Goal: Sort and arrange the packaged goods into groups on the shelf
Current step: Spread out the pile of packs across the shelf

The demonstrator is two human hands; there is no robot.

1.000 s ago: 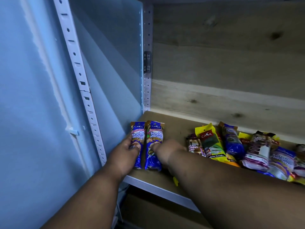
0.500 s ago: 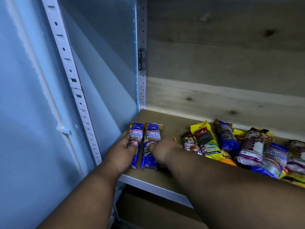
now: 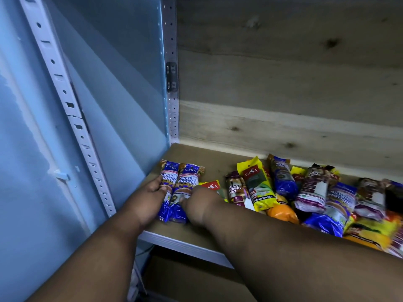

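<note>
Two blue "Singlet Handle" garbage-bag packs lie side by side at the left end of the wooden shelf (image 3: 218, 159). My left hand (image 3: 148, 201) rests flat on the left blue pack (image 3: 169, 177), fingers over its middle. My right hand (image 3: 199, 207) touches the lower part of the right blue pack (image 3: 189, 179) with its fingertips; its palm side is hidden. A yellow pack with a red label (image 3: 212, 185) peeks out just behind my right hand. A mixed pile of packs (image 3: 314, 192) fills the shelf to the right.
In the pile are a brown "Draw String Bag" pack (image 3: 236, 190), a yellow pack (image 3: 257, 186) and more blue packs (image 3: 282, 177). A blue side panel (image 3: 122, 94) and a perforated white upright (image 3: 65, 105) bound the left. Wooden boards (image 3: 283, 83) form the back.
Both hands stay on the two blue packs. My right hand has shifted slightly, and more of the yellow red-labelled pack shows behind it.
</note>
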